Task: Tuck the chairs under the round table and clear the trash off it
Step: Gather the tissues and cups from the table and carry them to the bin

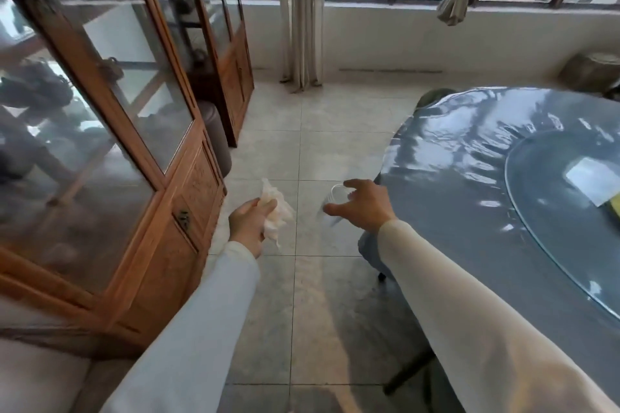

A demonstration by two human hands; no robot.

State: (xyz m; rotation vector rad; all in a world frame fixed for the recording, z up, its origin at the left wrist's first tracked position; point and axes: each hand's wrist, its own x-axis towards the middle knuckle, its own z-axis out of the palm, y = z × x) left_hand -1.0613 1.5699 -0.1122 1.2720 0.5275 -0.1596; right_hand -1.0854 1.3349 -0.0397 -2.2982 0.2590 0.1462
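The left hand (pixel 250 221) clenched a crumpled white tissue (pixel 280 208); the right hand (pixel 364 208), at the round grey table's (pixel 453 178) 9 o'clock, grasped a clear plastic cup (pixel 333 201), blurred.

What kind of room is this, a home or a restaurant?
Probably a dining room, though I cannot tell whether home or restaurant: a large round table bearing a glass turntable, and a wooden glass-door cabinet opposite.

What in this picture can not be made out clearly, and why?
All in the head view.
Yellow item on the round table: cut off by the right edge.
Clear cup in the right hand: blurred, contents unclear.
White wad in the left hand: blurred, material unclear.
Chair: mostly hidden by the table and right sleeve.
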